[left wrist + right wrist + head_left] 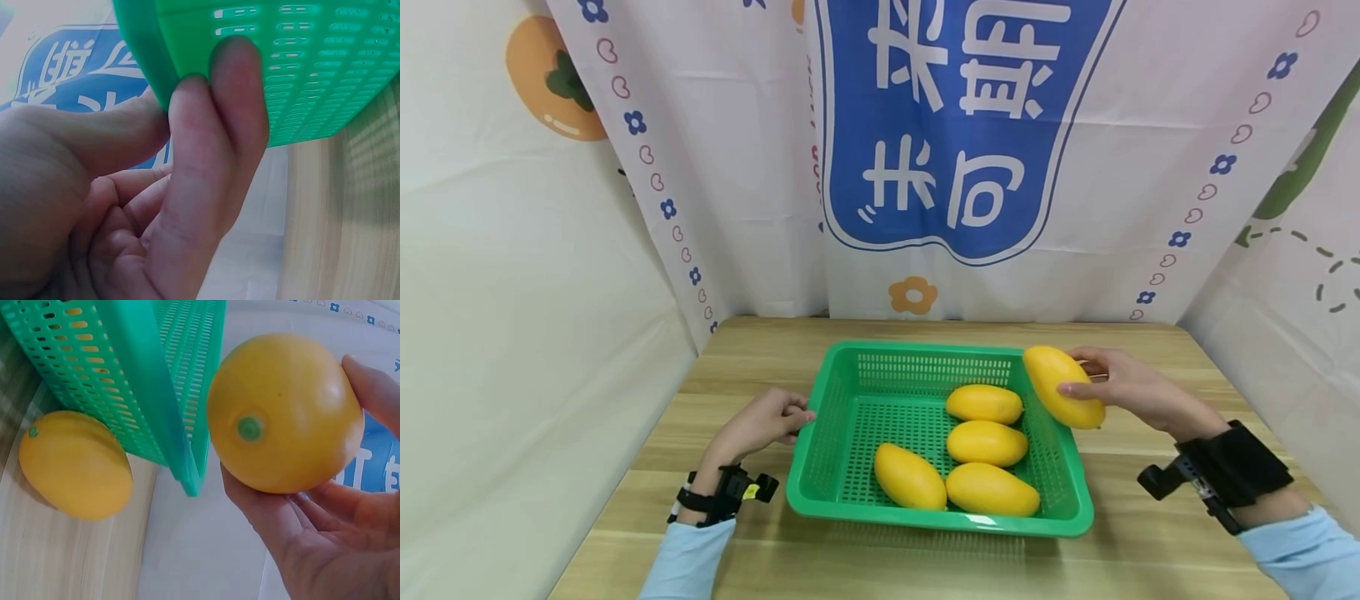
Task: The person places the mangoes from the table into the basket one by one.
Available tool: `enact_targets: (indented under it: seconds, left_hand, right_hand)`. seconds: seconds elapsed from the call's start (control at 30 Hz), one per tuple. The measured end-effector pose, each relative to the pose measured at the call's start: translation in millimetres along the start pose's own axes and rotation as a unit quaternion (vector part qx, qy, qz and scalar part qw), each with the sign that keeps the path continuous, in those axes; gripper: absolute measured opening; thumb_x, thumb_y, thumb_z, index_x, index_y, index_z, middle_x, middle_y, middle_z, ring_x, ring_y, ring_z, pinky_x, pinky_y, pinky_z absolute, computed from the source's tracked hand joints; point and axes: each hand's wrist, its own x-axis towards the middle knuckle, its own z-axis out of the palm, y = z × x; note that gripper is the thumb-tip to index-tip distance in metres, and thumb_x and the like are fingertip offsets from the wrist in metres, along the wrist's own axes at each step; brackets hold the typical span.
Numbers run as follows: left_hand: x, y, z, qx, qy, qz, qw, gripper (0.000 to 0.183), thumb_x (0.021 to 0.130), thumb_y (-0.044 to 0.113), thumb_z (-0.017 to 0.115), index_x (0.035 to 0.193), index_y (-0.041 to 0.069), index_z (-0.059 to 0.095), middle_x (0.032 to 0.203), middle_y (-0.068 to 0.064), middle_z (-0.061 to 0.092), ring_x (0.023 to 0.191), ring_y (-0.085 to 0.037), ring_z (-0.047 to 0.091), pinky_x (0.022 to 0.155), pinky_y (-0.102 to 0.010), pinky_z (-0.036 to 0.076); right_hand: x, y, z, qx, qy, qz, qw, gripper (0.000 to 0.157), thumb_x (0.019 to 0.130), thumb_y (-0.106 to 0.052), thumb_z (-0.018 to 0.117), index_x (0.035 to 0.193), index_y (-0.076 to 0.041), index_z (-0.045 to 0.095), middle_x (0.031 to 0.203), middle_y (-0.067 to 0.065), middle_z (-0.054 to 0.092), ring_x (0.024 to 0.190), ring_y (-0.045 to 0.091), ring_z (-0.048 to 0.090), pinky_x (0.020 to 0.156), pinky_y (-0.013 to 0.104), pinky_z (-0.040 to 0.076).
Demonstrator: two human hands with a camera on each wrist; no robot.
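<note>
A yellow mango (1063,387) is gripped in my right hand (1131,390), between thumb and fingers, above the right rim of a green plastic basket (940,521). Its end with a green stem spot faces the right wrist camera. My left hand (767,423) pinches the basket's left rim; in the left wrist view two fingers (240,94) press the outer wall, with the thumb at the rim. Several mangoes (987,442) lie inside the basket, toward its right side and front. Another mango (78,465) rests outside on the table in the right wrist view; the head view does not show it.
The basket stands on a wooden table (760,358). A printed white cloth (760,208) with a blue panel hangs behind the table's back edge, and pale cloth also hangs at both sides.
</note>
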Motion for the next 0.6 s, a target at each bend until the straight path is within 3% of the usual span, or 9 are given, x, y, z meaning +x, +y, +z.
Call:
enact_targets:
  seconds: [0.17, 0.6]
  left_hand:
    - [-0.4, 0.2, 0.6, 0.003, 0.002, 0.000, 1.0000, 0.028, 0.103, 0.012, 0.055, 0.121, -0.006, 0.065, 0.089, -0.007, 0.072, 0.081, -0.016, 0.069, 0.076, -0.039, 0.063]
    - [-1.2, 1.6, -0.1, -0.001, -0.001, 0.002, 1.0000, 0.028, 0.103, 0.014, 0.056, 0.119, -0.007, 0.065, 0.093, -0.009, 0.073, 0.083, -0.014, 0.070, 0.077, -0.039, 0.063]
  right_hand:
    - [2.1, -4.3, 3.8, -0.004, -0.004, -0.006, 1.000, 0.074, 0.097, -0.038, 0.064, 0.150, 0.004, 0.033, 0.143, 0.029, 0.049, 0.124, 0.040, 0.054, 0.096, 0.053, 0.055]
    - [8.0, -13.7, 9.0, -0.002, -0.014, -0.018, 1.000, 0.072, 0.096, -0.037, 0.066, 0.148, 0.004, 0.036, 0.140, 0.025, 0.053, 0.123, 0.037, 0.054, 0.097, 0.052, 0.054]
